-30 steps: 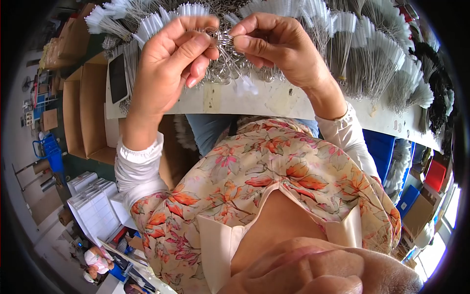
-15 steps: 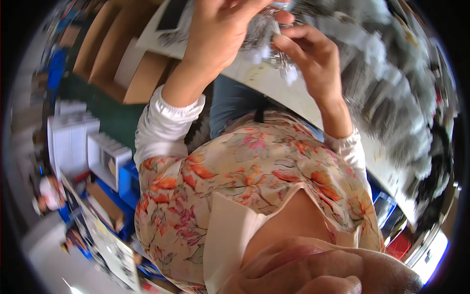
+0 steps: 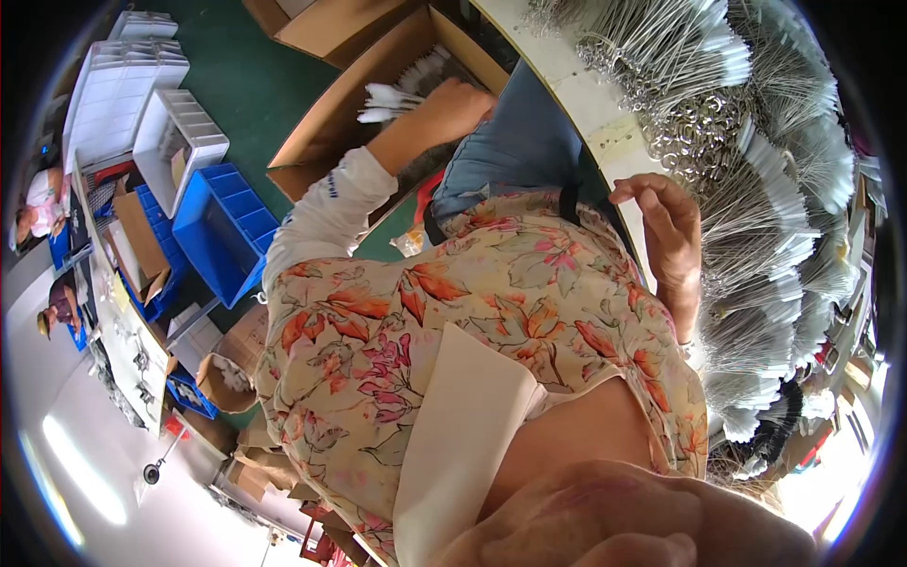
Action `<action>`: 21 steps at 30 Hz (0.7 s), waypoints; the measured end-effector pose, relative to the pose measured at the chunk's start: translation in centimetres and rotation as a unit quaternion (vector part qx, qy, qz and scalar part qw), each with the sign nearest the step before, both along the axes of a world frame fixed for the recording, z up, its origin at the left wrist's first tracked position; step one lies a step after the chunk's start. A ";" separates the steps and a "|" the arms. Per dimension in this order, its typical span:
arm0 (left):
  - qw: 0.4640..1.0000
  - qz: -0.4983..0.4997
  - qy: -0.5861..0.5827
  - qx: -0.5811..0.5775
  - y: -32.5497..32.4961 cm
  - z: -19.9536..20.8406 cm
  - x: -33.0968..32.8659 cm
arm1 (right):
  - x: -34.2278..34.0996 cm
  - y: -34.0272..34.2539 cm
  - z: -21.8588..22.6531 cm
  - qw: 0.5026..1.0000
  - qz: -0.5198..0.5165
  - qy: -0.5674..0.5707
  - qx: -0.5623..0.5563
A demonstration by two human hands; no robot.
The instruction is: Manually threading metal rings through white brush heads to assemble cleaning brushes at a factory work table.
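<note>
My left hand (image 3: 458,106) is down at an open cardboard box (image 3: 326,104), seen from its back. Its fingers curl under, and what they close on is hidden. White-tipped wire brushes (image 3: 385,102) stick out beside that forearm, and more white-tipped brushes (image 3: 427,68) lie inside the box. At the table edge my right hand (image 3: 666,222) is raised, fingers loosely bent and apart, holding nothing. Beside it on the table, large piles of thin wire brushes (image 3: 756,227) are heaped, with white ends and metal loops (image 3: 694,137).
The pale table (image 3: 557,71) runs along my right. A second cardboard box (image 3: 326,28) stands beyond the first. On my left are a blue plastic bin (image 3: 222,231), white crates (image 3: 179,142) and another worktable (image 3: 137,354), with people further off.
Earlier both hands were together above the table, fingering wire brushes. My left hand has since moved down and left to the box; the right has lowered, empty. The view has turned toward my left.
</note>
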State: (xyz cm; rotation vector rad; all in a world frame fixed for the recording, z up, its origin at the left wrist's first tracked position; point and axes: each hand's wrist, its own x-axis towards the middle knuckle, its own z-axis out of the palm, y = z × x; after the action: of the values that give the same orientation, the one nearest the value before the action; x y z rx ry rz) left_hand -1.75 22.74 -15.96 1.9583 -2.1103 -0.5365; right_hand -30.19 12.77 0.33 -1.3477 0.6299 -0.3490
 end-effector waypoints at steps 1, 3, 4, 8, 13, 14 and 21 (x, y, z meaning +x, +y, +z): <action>1.000 -0.002 0.003 -0.001 -0.1 -2.3 0.2 | 0.4 -0.1 1.1 1.000 -0.002 0.003 -0.001; 0.991 0.034 -0.067 0.115 0.1 -6.6 1.4 | 1.7 -0.6 3.8 0.983 0.146 -0.078 -0.077; 0.991 0.034 -0.066 0.114 1.0 -9.8 2.6 | 2.0 -0.7 4.3 0.966 0.186 -0.156 -0.086; 0.982 0.134 -0.033 0.130 5.3 -17.0 3.2 | 3.0 0.3 11.2 0.933 0.225 -0.272 0.072; 0.949 0.180 0.180 0.185 3.9 -14.0 0.6 | 1.5 0.8 13.3 0.955 0.149 -0.255 0.032; 0.961 0.173 0.162 0.143 5.0 -14.5 0.6 | 2.7 0.5 12.9 0.954 0.146 -0.261 0.024; 0.931 0.233 0.244 0.138 3.0 -6.3 3.6 | 2.1 -3.1 12.6 0.944 0.052 -0.315 -0.085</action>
State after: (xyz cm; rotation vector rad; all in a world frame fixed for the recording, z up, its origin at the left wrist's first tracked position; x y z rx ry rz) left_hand 1.83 25.74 -22.25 2.0866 -1.2725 -1.1198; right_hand -28.13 9.71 12.90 -1.3275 -0.0071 -0.7228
